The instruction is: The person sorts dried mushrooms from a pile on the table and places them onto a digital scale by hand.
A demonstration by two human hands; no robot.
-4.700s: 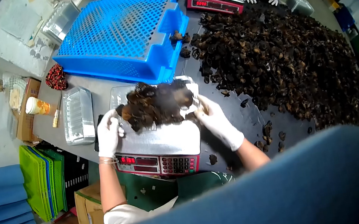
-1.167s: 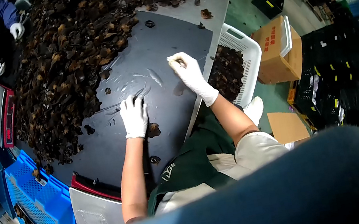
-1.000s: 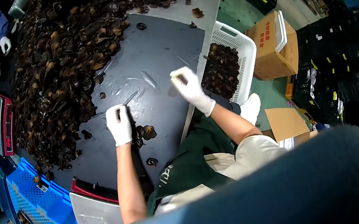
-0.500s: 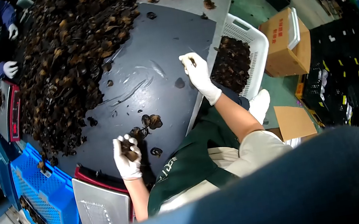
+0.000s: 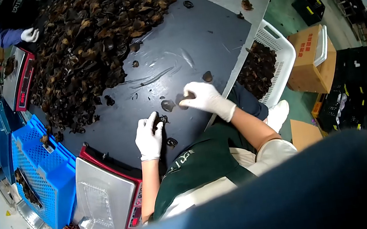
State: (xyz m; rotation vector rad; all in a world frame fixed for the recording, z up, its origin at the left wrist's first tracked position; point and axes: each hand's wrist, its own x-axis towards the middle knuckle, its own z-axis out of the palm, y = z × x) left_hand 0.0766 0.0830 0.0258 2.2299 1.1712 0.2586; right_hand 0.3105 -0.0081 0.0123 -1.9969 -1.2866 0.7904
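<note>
My left hand (image 5: 149,138), in a white glove, is closed on a dark wood ear mushroom (image 5: 161,119) low over the grey tabletop (image 5: 222,27). To its right, my right hand (image 5: 207,99), also gloved, pinches another dark mushroom piece (image 5: 185,100) between thumb and fingers. A loose flat piece (image 5: 167,105) lies between the two hands. Another piece (image 5: 171,142) sits below my left hand, near the apron. Beyond the right hand rests a single mushroom (image 5: 207,76). A large heap of wood ear mushrooms (image 5: 90,43) covers the far left of the table.
A white basket (image 5: 282,55) of mushrooms stands off the table's right edge, beside a cardboard box (image 5: 306,59). On the left are a blue crate (image 5: 49,174) and a red-and-grey scale (image 5: 104,189). Across the heap, a co-worker's gloved hand (image 5: 30,35) is near another scale (image 5: 19,78).
My right hand has come down and leftward, close to my left hand. The left hand has turned from palm up to fingers forward. The whole view has shifted.
</note>
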